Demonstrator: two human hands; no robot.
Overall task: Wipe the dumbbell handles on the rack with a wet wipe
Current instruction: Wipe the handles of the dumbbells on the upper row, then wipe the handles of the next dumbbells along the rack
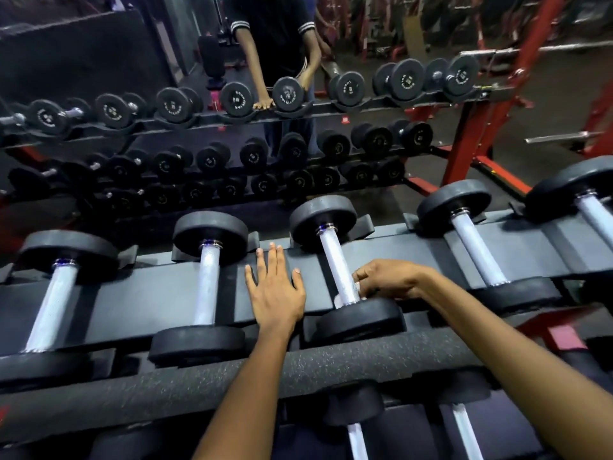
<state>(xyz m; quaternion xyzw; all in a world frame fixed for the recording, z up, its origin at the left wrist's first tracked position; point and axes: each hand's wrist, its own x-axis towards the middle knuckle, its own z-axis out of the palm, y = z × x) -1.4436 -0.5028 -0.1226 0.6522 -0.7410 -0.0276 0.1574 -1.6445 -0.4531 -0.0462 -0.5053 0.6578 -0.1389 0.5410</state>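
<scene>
Handle [338, 263] lengthwise away, slightly left

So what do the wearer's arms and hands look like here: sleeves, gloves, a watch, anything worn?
Both forearms are bare as far as the view shows, with no sleeve in sight. The left hand and the right hand wear no gloves, and no watch, band or ring shows on either. Fingernails look short and unpainted.

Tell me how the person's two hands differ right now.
The left hand lies flat and open on the rack tray, fingers straight; the right hand is curled, pinching a white wet wipe. The left hand touches no dumbbell; the right hand works at the near end of the third dumbbell's handle. Both are bare.
</scene>
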